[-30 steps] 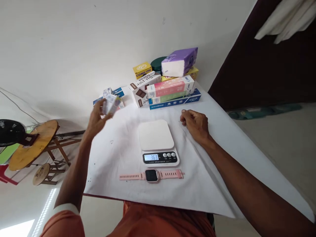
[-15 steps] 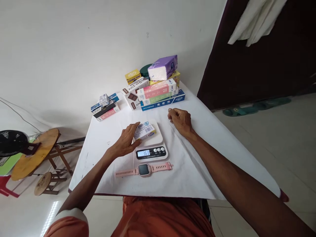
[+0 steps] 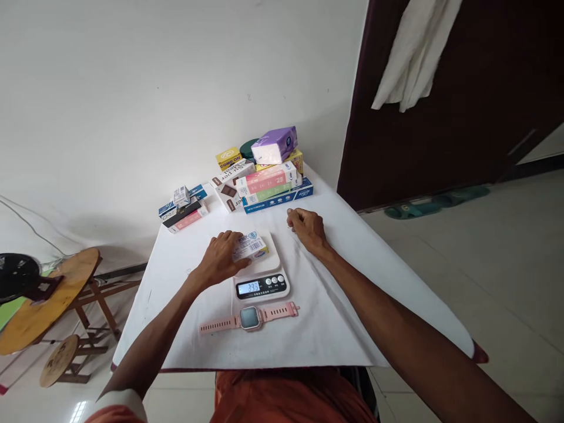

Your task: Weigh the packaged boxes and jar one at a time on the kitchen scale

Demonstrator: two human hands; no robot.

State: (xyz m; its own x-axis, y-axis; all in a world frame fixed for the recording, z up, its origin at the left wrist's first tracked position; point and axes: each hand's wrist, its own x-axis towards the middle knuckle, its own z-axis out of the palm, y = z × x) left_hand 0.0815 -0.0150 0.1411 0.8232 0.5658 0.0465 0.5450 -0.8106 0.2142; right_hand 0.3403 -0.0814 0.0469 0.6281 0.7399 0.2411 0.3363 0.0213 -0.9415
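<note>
My left hand (image 3: 221,258) is wrapped round the left end of a small white-and-yellow printed box (image 3: 251,245), fingers at its far side and thumb at its near side. The box lies on the plate of a white kitchen scale (image 3: 269,265), whose lit display (image 3: 248,288) seems to read 393. To the right of the scale, my right hand (image 3: 308,228) rests on the cloth in a loose fist; nothing shows in it. In front of the scale lies a pink-strapped smartwatch (image 3: 249,318), stretched out flat.
At the back stand stacked cartons (image 3: 277,197), topped by a purple tissue pack (image 3: 274,145). A smaller pile of boxes (image 3: 185,212) sits at the left back. Left of the white-clothed table (image 3: 352,264) are a wooden stool (image 3: 59,358) and a black fan (image 3: 20,276).
The left fingers have closed more around the box. The scale reading has gone from 363 to about 393. The view has tilted and shifted a little; my right hand stays in its fist.
</note>
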